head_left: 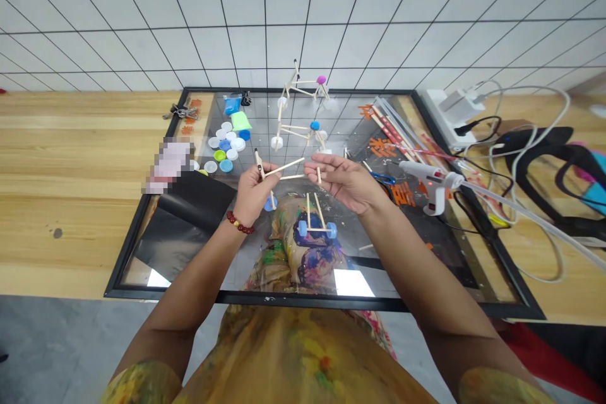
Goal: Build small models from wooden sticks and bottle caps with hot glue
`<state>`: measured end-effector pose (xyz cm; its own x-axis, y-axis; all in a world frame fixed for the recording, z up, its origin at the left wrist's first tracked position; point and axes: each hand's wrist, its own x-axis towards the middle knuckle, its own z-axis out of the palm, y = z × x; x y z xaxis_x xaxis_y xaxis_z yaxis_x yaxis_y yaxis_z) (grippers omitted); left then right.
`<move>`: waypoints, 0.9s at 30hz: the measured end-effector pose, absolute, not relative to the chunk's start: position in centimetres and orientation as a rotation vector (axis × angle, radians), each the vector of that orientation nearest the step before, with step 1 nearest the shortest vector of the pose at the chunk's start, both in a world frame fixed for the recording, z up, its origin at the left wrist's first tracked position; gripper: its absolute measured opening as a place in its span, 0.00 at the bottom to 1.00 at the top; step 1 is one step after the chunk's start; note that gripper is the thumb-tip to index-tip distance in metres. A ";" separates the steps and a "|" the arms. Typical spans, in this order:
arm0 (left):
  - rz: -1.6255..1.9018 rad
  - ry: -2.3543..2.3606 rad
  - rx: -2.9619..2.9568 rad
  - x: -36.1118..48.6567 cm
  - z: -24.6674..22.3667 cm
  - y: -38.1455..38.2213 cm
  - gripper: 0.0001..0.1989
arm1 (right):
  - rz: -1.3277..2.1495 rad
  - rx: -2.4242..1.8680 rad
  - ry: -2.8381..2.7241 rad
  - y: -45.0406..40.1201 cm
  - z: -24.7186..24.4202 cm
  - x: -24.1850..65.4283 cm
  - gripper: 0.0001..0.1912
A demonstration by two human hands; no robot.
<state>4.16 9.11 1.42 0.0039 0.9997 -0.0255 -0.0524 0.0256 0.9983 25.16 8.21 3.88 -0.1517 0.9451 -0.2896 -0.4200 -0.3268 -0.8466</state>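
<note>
My left hand is closed around a frame of thin wooden sticks, above the glass tabletop. One dark-tipped stick stands up from the grip, and others reach right toward my other hand. A blue bottle cap shows just below the left fingers. Between the thumb and fingers of my right hand is a short wooden stick, held upright near the frame's end. Closer to me lies a stick axle with a blue bottle cap at each end and two sticks rising from it.
Stick models with a blue ball and a pink ball stand behind. Bottle caps and a black sheet lie left. On the right are a glue gun, its cord, chopsticks and a power strip.
</note>
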 end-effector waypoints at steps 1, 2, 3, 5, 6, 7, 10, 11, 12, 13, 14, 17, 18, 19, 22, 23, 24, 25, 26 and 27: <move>1.209 1.182 1.154 4.2 1.3 9.1 0.09 | 1.712 -1.022 -0.729 8.3 3.9 25.1 0.18; 1.204 1.184 1.153 4.2 1.2 9.1 0.09 | 1.733 -1.010 -0.713 8.3 3.8 25.0 0.19; 1.200 1.185 1.151 4.2 1.2 9.1 0.09 | 1.743 -1.003 -0.703 8.4 3.7 24.9 0.19; 1.199 1.186 1.151 4.3 1.1 9.1 0.09 | 1.728 -1.012 -0.710 8.6 3.4 24.8 0.20; 1.204 1.187 1.152 4.3 1.1 9.1 0.09 | 1.702 -1.021 -0.718 8.7 3.2 24.8 0.21; 1.209 1.188 1.153 4.3 1.1 9.1 0.09 | 1.668 -1.031 -0.724 8.8 3.0 24.8 0.22; 1.223 1.189 1.154 4.2 1.3 9.2 0.09 | 1.597 -1.060 -0.717 9.0 2.6 24.9 0.24; 1.226 1.188 1.153 4.1 1.4 9.2 0.09 | 1.591 -1.070 -0.703 9.1 2.5 25.0 0.24; 1.229 1.187 1.153 4.1 1.5 9.2 0.09 | 1.592 -1.082 -0.689 9.0 2.5 25.0 0.23; 1.233 1.186 1.155 4.1 1.5 9.2 0.09 | 1.594 -1.095 -0.679 9.0 2.5 25.1 0.23; 1.237 1.187 1.157 4.0 1.5 9.2 0.09 | 1.591 -1.111 -0.675 8.8 2.5 25.1 0.23; 1.236 1.193 1.168 4.0 1.3 9.2 0.08 | 1.552 -1.173 -0.728 8.3 2.3 25.1 0.23; 1.234 1.195 1.172 3.9 1.2 9.3 0.08 | 1.527 -1.187 -0.758 8.1 2.3 25.0 0.23; 1.232 1.195 1.175 3.9 1.1 9.3 0.08 | 1.499 -1.196 -0.787 7.9 2.2 25.0 0.23; 1.226 1.196 1.184 3.9 1.0 9.2 0.08 | 1.397 -1.216 -0.852 7.6 2.1 24.8 0.23; 1.223 1.197 1.187 4.0 1.1 9.1 0.08 | 1.358 -1.229 -0.871 7.6 2.1 24.7 0.24; 1.220 1.197 1.191 4.0 1.1 9.1 0.08 | 1.327 -1.245 -0.889 7.6 2.1 24.7 0.24; 1.220 1.197 1.195 4.0 1.2 9.0 0.07 | 1.307 -1.259 -0.908 7.5 2.2 24.6 0.24; 1.221 1.197 1.199 4.0 1.3 8.9 0.07 | 1.298 -1.270 -0.926 7.5 2.3 24.6 0.25; 1.222 1.197 1.205 4.0 1.4 8.9 0.07 | 1.299 -1.274 -0.939 7.4 2.3 24.6 0.24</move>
